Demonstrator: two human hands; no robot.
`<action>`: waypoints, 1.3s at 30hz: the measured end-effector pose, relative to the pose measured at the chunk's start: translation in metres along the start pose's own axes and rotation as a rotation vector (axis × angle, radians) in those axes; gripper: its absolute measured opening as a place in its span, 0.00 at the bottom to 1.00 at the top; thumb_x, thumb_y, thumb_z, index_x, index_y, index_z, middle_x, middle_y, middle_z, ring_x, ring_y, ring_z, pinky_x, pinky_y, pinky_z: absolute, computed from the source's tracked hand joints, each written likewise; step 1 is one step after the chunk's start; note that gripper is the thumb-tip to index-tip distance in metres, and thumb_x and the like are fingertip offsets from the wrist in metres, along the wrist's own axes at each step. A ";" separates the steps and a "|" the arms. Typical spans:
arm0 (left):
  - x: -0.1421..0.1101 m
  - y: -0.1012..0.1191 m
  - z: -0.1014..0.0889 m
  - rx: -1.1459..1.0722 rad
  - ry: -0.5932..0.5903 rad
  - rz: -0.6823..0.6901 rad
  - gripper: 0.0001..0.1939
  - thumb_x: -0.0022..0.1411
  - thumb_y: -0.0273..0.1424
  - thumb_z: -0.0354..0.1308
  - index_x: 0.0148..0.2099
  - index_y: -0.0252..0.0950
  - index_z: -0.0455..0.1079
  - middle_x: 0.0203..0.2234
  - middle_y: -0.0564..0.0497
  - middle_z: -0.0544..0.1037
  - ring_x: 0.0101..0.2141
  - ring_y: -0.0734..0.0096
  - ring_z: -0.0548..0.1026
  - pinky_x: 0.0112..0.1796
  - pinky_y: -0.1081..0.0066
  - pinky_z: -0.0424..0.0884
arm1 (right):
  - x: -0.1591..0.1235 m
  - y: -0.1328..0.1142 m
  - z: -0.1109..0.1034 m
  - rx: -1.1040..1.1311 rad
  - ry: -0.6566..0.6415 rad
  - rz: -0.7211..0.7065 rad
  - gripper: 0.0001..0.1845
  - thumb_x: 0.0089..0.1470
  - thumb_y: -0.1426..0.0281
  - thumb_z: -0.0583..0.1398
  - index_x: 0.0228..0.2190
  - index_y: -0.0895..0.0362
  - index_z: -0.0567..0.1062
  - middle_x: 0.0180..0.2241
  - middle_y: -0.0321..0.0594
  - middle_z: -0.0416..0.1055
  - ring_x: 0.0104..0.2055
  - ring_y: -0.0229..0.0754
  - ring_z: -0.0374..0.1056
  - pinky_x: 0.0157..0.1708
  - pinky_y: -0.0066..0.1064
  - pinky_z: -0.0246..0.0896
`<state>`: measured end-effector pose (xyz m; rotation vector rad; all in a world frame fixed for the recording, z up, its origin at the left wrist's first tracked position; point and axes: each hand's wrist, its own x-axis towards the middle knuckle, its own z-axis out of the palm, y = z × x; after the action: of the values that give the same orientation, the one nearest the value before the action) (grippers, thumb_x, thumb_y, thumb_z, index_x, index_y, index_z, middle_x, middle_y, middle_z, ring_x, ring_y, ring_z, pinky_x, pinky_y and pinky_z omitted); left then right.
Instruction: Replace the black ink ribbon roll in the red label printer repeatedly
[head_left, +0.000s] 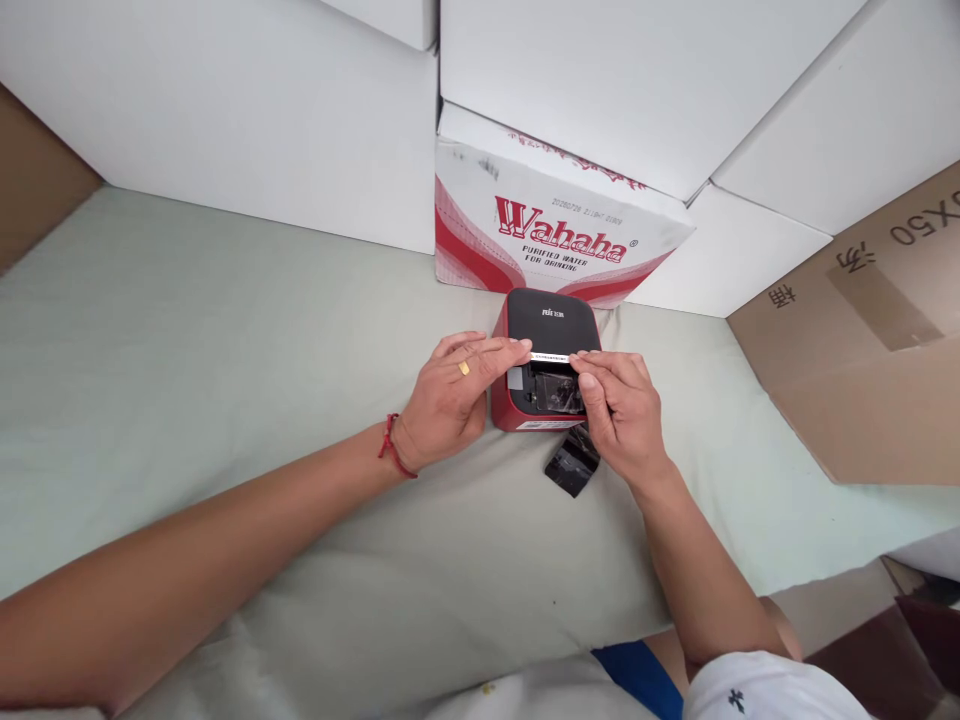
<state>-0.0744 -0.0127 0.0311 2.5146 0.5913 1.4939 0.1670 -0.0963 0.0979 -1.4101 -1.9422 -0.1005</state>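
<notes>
A small boxy device [553, 325], red-sided with a black top, stands on the cloth. A narrow white strip with tiny print [551, 358] runs across its top. My left hand [454, 395], wearing a gold ring, has its index fingertip at the strip's left end, the other fingers curled. At the opposite end, my right hand [621, 405] has its fingertips on the strip and its thumb close beneath them. Below the strip, glossy black film [555, 392] lies in a recess of the device. Another shiny black piece [572, 463] sticks out in front, partly under my right hand.
A pale green cloth [300, 300] covers the surface. Behind the device stands a white-and-red Wahaha water carton [559, 235], among large white boxes [285, 110]. A brown cardboard box [870, 350] borders the right side. The cloth's front edge is at the lower right.
</notes>
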 end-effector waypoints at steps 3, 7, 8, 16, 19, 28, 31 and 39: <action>0.001 0.000 0.002 -0.036 0.007 0.002 0.41 0.66 0.13 0.46 0.77 0.43 0.60 0.57 0.47 0.87 0.60 0.63 0.83 0.61 0.57 0.76 | 0.000 0.002 0.003 -0.010 0.032 -0.020 0.18 0.77 0.67 0.56 0.51 0.49 0.87 0.48 0.45 0.87 0.52 0.49 0.81 0.53 0.48 0.77; -0.003 -0.005 0.013 -0.054 0.080 0.103 0.32 0.68 0.15 0.49 0.70 0.39 0.67 0.57 0.42 0.85 0.62 0.57 0.80 0.60 0.55 0.79 | -0.003 0.005 0.009 0.000 0.100 -0.055 0.17 0.77 0.68 0.57 0.51 0.49 0.87 0.47 0.44 0.87 0.51 0.49 0.81 0.53 0.48 0.77; -0.005 -0.007 0.015 -0.042 0.116 0.125 0.29 0.68 0.16 0.51 0.67 0.39 0.69 0.56 0.42 0.84 0.63 0.56 0.80 0.60 0.54 0.80 | -0.005 0.006 0.011 0.009 0.120 -0.059 0.17 0.76 0.68 0.57 0.52 0.49 0.86 0.47 0.44 0.87 0.52 0.49 0.80 0.54 0.49 0.77; -0.005 -0.004 0.008 0.075 0.230 0.102 0.25 0.68 0.14 0.52 0.55 0.44 0.78 0.42 0.48 0.82 0.48 0.61 0.79 0.49 0.58 0.79 | -0.024 -0.005 0.017 0.042 0.262 -0.110 0.16 0.74 0.70 0.57 0.49 0.48 0.86 0.47 0.45 0.82 0.52 0.52 0.74 0.51 0.51 0.73; 0.000 -0.001 0.002 0.064 0.218 0.116 0.24 0.69 0.13 0.52 0.54 0.43 0.78 0.39 0.50 0.85 0.43 0.64 0.78 0.45 0.61 0.78 | -0.024 -0.005 0.016 0.010 0.277 -0.148 0.16 0.74 0.70 0.57 0.47 0.47 0.85 0.43 0.44 0.81 0.49 0.52 0.73 0.48 0.50 0.72; 0.010 0.001 -0.002 -0.118 0.131 -0.024 0.21 0.73 0.14 0.49 0.41 0.41 0.78 0.31 0.54 0.84 0.39 0.67 0.78 0.42 0.62 0.78 | -0.022 -0.003 0.016 -0.014 0.244 -0.201 0.11 0.71 0.73 0.60 0.46 0.48 0.83 0.41 0.42 0.84 0.46 0.50 0.75 0.46 0.48 0.70; 0.008 0.000 0.003 -0.161 0.147 -0.056 0.20 0.72 0.14 0.51 0.40 0.41 0.77 0.30 0.54 0.84 0.37 0.67 0.78 0.44 0.61 0.78 | -0.022 -0.002 0.016 -0.029 0.227 -0.177 0.10 0.70 0.72 0.61 0.44 0.48 0.83 0.40 0.42 0.84 0.45 0.50 0.75 0.46 0.48 0.71; 0.003 -0.001 0.009 -0.154 0.162 -0.076 0.20 0.67 0.11 0.52 0.39 0.41 0.76 0.30 0.54 0.84 0.41 0.64 0.79 0.45 0.60 0.78 | -0.016 -0.003 0.009 0.008 0.175 -0.174 0.09 0.71 0.72 0.63 0.42 0.49 0.83 0.40 0.42 0.84 0.45 0.49 0.74 0.45 0.46 0.72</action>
<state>-0.0654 -0.0095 0.0288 2.2475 0.5643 1.6585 0.1623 -0.1060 0.0832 -1.1839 -1.9130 -0.2879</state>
